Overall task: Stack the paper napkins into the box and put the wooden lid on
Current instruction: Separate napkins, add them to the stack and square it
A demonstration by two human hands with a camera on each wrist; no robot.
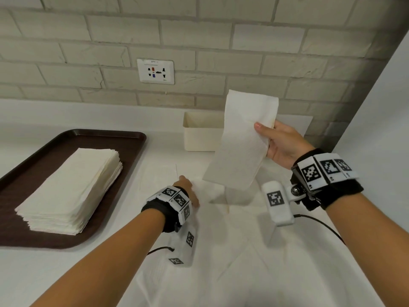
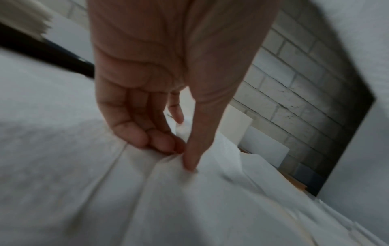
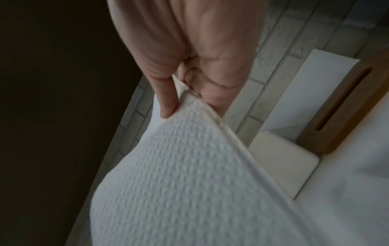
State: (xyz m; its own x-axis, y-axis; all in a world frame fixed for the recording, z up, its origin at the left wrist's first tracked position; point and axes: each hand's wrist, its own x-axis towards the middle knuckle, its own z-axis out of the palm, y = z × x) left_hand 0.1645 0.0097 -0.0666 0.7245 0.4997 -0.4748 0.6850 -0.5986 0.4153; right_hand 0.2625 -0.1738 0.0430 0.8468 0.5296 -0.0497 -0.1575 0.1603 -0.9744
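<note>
Head looks down; wrists close on napkins

A folded white embossed napkin hangs tilted in the air, held at one long edge above the table's near side, in front of an open cream box standing by the brick wall. A tall stack of napkins sits on a tray; the slotted wooden lid lies just beside the box.
</note>
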